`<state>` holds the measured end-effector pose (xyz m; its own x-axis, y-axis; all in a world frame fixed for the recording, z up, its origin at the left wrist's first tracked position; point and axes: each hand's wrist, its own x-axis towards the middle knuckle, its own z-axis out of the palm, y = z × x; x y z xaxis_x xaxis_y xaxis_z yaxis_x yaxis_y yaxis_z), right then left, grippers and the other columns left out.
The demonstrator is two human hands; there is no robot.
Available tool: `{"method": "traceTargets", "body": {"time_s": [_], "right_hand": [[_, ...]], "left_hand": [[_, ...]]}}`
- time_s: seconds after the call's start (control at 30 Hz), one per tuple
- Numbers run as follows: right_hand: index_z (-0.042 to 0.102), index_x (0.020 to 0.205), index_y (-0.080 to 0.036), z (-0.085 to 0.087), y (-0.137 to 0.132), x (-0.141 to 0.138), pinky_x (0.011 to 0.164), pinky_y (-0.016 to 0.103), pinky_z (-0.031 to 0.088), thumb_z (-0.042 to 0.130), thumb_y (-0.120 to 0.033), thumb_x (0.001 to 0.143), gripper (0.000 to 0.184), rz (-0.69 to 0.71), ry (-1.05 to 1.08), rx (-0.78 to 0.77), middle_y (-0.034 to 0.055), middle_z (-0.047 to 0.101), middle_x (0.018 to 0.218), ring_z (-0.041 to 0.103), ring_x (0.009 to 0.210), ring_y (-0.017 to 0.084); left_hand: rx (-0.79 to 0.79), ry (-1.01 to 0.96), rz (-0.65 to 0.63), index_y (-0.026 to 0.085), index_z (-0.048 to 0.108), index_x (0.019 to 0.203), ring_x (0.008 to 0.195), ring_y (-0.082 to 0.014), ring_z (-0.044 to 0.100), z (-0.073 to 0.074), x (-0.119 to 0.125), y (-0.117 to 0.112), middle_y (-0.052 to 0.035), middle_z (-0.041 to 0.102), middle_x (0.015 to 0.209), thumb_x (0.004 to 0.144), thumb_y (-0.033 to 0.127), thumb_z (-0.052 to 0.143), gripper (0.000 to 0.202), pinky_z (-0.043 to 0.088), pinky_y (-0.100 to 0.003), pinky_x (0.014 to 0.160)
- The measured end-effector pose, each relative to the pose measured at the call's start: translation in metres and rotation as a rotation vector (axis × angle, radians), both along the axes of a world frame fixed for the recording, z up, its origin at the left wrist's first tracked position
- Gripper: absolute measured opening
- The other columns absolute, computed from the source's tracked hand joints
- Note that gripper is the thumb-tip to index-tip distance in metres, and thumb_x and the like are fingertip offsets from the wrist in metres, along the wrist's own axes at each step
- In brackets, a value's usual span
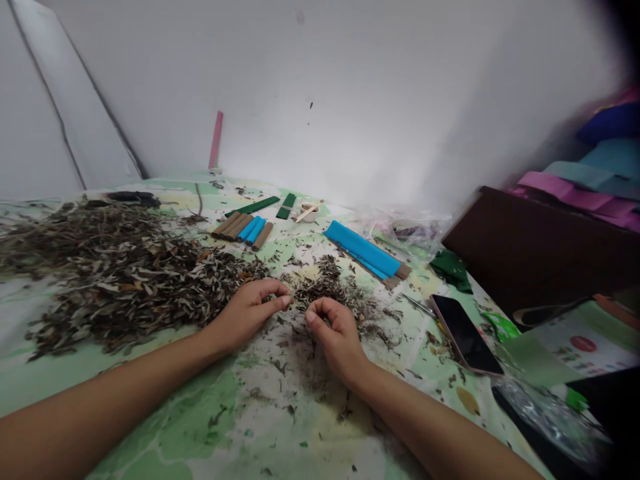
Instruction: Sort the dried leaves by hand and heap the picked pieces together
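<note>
- While the left forearm (125, 387) slanted in from the lower left, the left hand (247, 310) pointed rightward, fingers bent, the thumb below the forefinger and their tips close together.
- The right forearm (425, 413) rose from the lower right, and the right hand (343, 340) leaned up and leftward, fingers curled inward, the thumb near the forefinger's tip.
- Whether either hand pinched a scrap of leaf could not be told.
- The two sets of fingertips faced each other across a narrow gap, at the near edge of a small pile of crumbled leaves (327, 288).
- A large heap of dried leaves (145, 287) spread beside the left hand, on a green-and-white tablecloth (193, 427).
- A phone (467, 333) lay right of the right hand.
</note>
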<state>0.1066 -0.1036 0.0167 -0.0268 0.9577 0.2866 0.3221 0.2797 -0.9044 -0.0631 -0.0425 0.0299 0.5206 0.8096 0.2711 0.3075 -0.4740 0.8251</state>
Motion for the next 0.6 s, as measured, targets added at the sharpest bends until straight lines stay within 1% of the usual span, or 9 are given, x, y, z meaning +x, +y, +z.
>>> {"method": "traceTargets", "body": {"time_s": [0.1, 0.17, 0.23, 0.3, 0.37, 0.47, 0.6], "right_hand": [[0.048, 0.056, -0.018, 0.002, -0.003, 0.000, 0.056, 0.024, 0.030, 0.046, -0.036, 0.083, 0.033, 0.081, -0.136, 0.053, -0.0019, 0.042, 0.056, 0.040, 0.057, 0.012], [0.050, 0.056, -0.017, 0.002, -0.004, 0.000, 0.057, 0.024, 0.029, 0.046, -0.036, 0.084, 0.033, 0.056, -0.214, 0.065, -0.0013, 0.044, 0.057, 0.041, 0.058, 0.012], [0.054, 0.062, -0.017, 0.001, -0.003, -0.002, 0.057, 0.024, 0.029, 0.050, -0.033, 0.081, 0.025, -0.005, -0.247, 0.032, -0.0006, 0.048, 0.061, 0.043, 0.061, 0.013], [0.057, 0.067, -0.017, 0.001, -0.002, -0.004, 0.058, 0.024, 0.030, 0.053, -0.029, 0.078, 0.018, -0.042, -0.247, -0.022, -0.0002, 0.051, 0.063, 0.044, 0.062, 0.013], [0.057, 0.066, -0.017, 0.000, -0.001, -0.005, 0.057, 0.023, 0.031, 0.055, -0.027, 0.077, 0.015, -0.051, -0.225, -0.060, -0.0005, 0.052, 0.063, 0.045, 0.062, 0.013], [0.056, 0.063, -0.017, -0.002, 0.000, -0.006, 0.057, 0.023, 0.031, 0.054, -0.025, 0.077, 0.016, -0.046, -0.180, -0.067, -0.0016, 0.051, 0.060, 0.044, 0.060, 0.012], [0.055, 0.060, -0.017, -0.002, 0.000, -0.004, 0.055, 0.023, 0.030, 0.053, -0.026, 0.077, 0.020, -0.030, -0.149, -0.060, -0.0024, 0.048, 0.057, 0.043, 0.058, 0.011]], "left_hand": [[0.014, -0.009, -0.006, 0.016, 0.062, 0.078, 0.079, -0.0182, 0.058, 0.001, 0.001, 0.000, -0.0022, 0.065, 0.081, 0.082, 0.036, 0.048, 0.024, 0.044, -0.027, 0.073], [0.040, 0.013, -0.029, 0.016, 0.063, 0.080, 0.081, -0.0182, 0.059, -0.001, 0.002, -0.002, -0.0028, 0.066, 0.083, 0.082, 0.035, 0.049, 0.024, 0.044, -0.027, 0.074], [0.060, 0.033, -0.045, 0.017, 0.065, 0.079, 0.080, -0.0178, 0.059, -0.004, 0.003, -0.003, -0.0030, 0.067, 0.083, 0.081, 0.033, 0.051, 0.022, 0.044, -0.027, 0.073], [0.063, 0.038, -0.057, 0.017, 0.066, 0.079, 0.079, -0.0174, 0.060, -0.006, 0.004, -0.004, -0.0029, 0.066, 0.082, 0.080, 0.032, 0.053, 0.019, 0.044, -0.027, 0.072], [0.058, 0.025, -0.077, 0.017, 0.066, 0.078, 0.079, -0.0170, 0.060, -0.007, 0.004, -0.004, -0.0027, 0.066, 0.081, 0.080, 0.030, 0.054, 0.018, 0.044, -0.027, 0.072], [0.094, 0.015, -0.088, 0.017, 0.066, 0.077, 0.079, -0.0167, 0.059, -0.008, 0.004, -0.003, -0.0029, 0.066, 0.080, 0.080, 0.029, 0.053, 0.017, 0.044, -0.028, 0.074], [0.211, 0.088, -0.061, 0.018, 0.063, 0.076, 0.079, -0.0170, 0.056, -0.010, 0.004, -0.003, -0.0024, 0.064, 0.079, 0.082, 0.029, 0.050, 0.018, 0.042, -0.028, 0.075]]}}
